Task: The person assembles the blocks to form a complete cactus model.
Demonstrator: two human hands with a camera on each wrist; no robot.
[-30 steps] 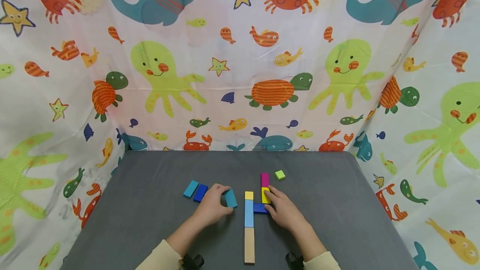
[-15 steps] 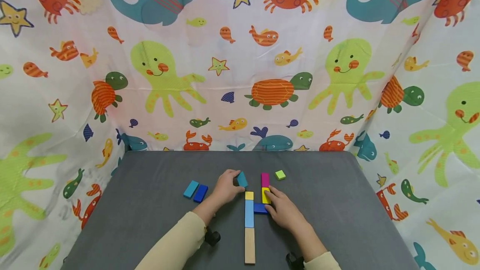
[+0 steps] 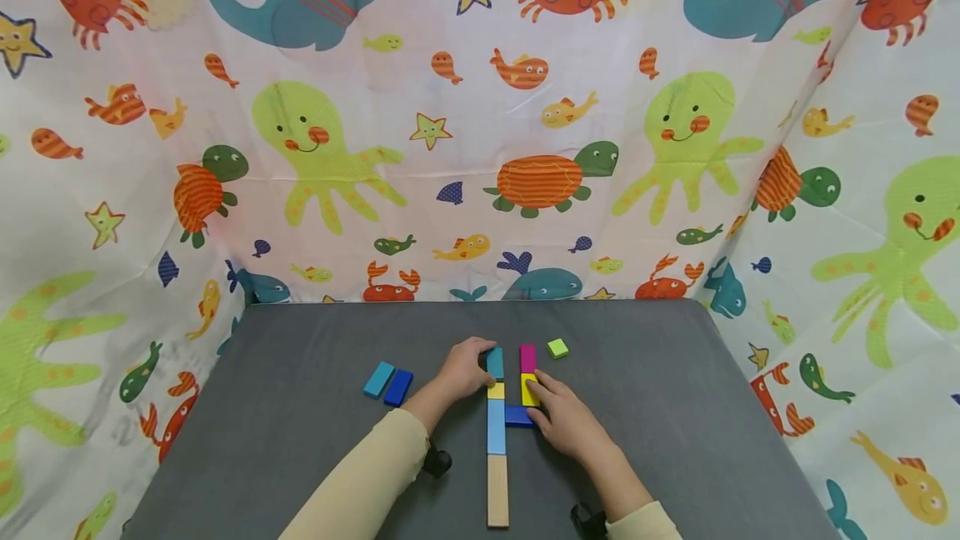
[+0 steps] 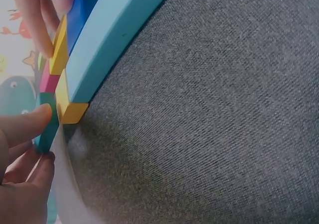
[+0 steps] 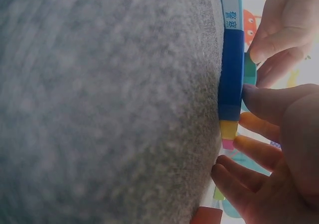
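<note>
Below centre, left hand (image 3: 463, 367) pinches teal wooden block (image 3: 495, 364), spread right hand (image 3: 568, 417) touches yellow wooden block (image 3: 527, 388); slip risks misalignment.

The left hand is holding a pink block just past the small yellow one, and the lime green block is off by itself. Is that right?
Not quite: the colour is wrong. The left hand is holding a teal block just past the small yellow block, as the head view shows. The lime green block is indeed off by itself.
</note>
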